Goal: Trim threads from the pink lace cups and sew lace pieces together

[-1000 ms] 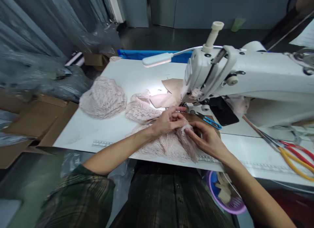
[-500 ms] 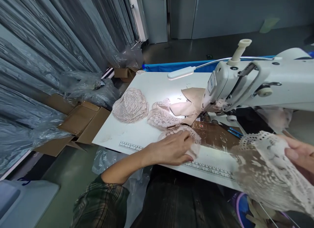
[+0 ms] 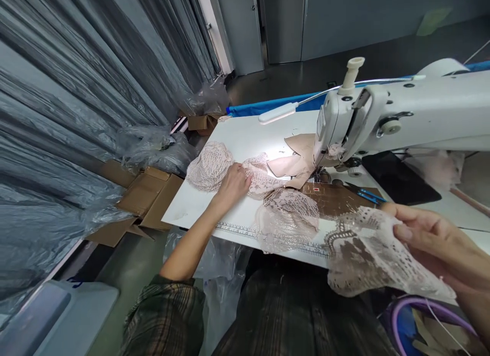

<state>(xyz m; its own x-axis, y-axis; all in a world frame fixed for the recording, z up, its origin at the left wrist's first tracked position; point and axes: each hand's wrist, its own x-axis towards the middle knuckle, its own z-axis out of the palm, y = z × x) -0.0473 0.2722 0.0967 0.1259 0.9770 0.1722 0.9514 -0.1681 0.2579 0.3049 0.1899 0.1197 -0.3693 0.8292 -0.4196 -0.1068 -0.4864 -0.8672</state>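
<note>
My right hand (image 3: pixel 432 238) pinches a pale pink lace piece (image 3: pixel 367 248) by its edge, and the lace hangs past the table's front edge. On the table, my left hand (image 3: pixel 233 185) lies between a round stack of lace pieces (image 3: pixel 209 164) and a lace piece (image 3: pixel 258 180), its fingers touching the lace. Those fingers look loosely stretched and grip nothing that I can see. Nearer me, another lace piece (image 3: pixel 289 220) rests over the printed ruler. Beige fabric pieces (image 3: pixel 300 154) lie beside the needle of the sewing machine (image 3: pixel 344 121).
Blue thread snips (image 3: pixel 369 194) lie on the brown plate right of the needle. A lamp (image 3: pixel 277 113) lights the white table (image 3: pixel 199 208). A purple-rimmed bin (image 3: pixel 396 320) stands below at right, and an open cardboard box (image 3: pixel 147 195) is on the left.
My left hand has left the front lace piece and moved up and left to the lace near the stack. My right hand has brought its lace leftward, closer to the table.
</note>
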